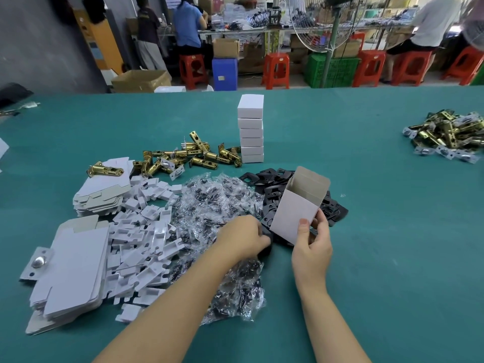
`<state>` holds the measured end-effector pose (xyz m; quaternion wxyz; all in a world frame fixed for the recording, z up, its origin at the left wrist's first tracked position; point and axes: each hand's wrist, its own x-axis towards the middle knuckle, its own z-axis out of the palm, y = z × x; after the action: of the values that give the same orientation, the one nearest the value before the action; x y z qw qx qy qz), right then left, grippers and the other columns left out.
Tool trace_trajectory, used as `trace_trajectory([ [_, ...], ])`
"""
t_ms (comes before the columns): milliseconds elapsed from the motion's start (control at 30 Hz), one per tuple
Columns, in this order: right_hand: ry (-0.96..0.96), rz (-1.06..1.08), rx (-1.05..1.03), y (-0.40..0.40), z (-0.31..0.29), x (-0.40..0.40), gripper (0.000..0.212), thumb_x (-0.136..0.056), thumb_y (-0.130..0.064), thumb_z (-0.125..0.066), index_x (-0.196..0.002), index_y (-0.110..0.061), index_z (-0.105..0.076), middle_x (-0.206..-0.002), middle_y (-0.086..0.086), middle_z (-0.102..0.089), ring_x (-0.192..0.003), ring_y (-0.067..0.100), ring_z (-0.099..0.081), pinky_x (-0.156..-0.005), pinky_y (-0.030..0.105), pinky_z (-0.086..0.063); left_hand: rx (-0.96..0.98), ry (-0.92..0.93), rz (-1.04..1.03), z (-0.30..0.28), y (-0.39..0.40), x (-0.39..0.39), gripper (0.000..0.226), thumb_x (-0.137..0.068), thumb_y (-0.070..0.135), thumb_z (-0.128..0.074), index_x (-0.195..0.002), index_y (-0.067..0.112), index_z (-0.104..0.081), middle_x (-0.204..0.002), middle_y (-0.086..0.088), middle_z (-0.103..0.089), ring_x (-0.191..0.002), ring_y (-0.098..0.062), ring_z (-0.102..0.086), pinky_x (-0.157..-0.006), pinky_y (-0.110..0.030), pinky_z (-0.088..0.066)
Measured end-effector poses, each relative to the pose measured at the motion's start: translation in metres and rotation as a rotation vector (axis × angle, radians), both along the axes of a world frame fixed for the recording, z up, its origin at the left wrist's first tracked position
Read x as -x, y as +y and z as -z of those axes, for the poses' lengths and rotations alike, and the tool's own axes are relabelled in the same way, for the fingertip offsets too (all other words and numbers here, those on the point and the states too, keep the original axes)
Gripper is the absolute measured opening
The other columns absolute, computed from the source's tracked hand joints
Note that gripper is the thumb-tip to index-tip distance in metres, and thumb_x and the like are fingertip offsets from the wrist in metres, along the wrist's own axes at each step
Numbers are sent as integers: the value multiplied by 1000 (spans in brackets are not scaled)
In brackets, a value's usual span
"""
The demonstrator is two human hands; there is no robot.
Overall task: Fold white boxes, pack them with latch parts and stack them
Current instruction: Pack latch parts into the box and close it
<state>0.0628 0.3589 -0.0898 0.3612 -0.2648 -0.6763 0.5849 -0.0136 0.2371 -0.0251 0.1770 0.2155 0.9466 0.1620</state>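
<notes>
Lower left of frame, your flat white cardboard box blanks [76,271] and brass latch bolts [183,155] centre-left are mostly unpacked; upper centre, a stack of closed white boxes [250,129] is done. Your left hand [242,238] curls into the black strike plates [272,189], grip hidden; your right hand [311,244] pinches the open-topped folded white box [298,205], contents unseen.

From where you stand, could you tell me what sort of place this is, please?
Probably a hardware packing workshop: a stack of white boxes and brass latches on a green table, with workers at benches behind red stools.
</notes>
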Motion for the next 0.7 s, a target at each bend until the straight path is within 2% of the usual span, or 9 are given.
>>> trace_trajectory([
  [133,-7,-1,-11,-1,-1,0,39,-105,-26,-54,-144,-20,-52,-128,2,-66,-105,21,-64,-83,27,-48,-310,-180,-108,-8,-8,5,22,-92,25,-61,-71,17,-59,-66,1,-59,-55,-17,-52,-54,-26,-40],
  [267,-14,-28,-15,-3,-1,-1,40,-105,-26,-55,-144,-21,-53,-127,1,-67,-105,20,-65,-84,28,-50,-643,-387,-239,-12,-20,14,21,-98,20,-61,-80,9,-60,-74,-5,-59,-67,-21,-51,-63,-33,-43],
  [400,-24,-72,-25,-6,-1,-1,34,-104,-27,-55,-139,-26,-54,-125,-2,-67,-105,15,-65,-90,37,-55,-959,-473,-252,-16,-35,19,10,-92,10,-70,-84,7,-64,-68,1,-65,-59,-13,-56,-52,-20,-46],
  [467,-42,-92,-35,-7,0,0,37,-104,-29,-55,-141,-23,-53,-129,-2,-66,-111,19,-64,-96,44,-54,-1008,-419,-246,-18,-40,19,5,-90,5,-73,-90,9,-70,-72,0,-69,-62,-10,-63,-52,-19,-49],
  [567,-56,-110,-49,-8,2,0,46,-104,-32,-55,-149,-21,-49,-132,2,-65,-115,27,-63,-99,50,-53,-1007,-361,-258,-19,-47,20,7,-90,2,-72,-93,7,-75,-81,-4,-75,-72,-13,-71,-61,-21,-56],
  [700,-62,-123,-61,-9,3,-1,48,-104,-30,-55,-151,-20,-47,-134,5,-65,-118,29,-62,-100,50,-53,-975,-348,-304,-19,-53,22,21,-98,-5,-58,-98,6,-75,-92,-12,-78,-88,-21,-77,-73,-25,-61],
])
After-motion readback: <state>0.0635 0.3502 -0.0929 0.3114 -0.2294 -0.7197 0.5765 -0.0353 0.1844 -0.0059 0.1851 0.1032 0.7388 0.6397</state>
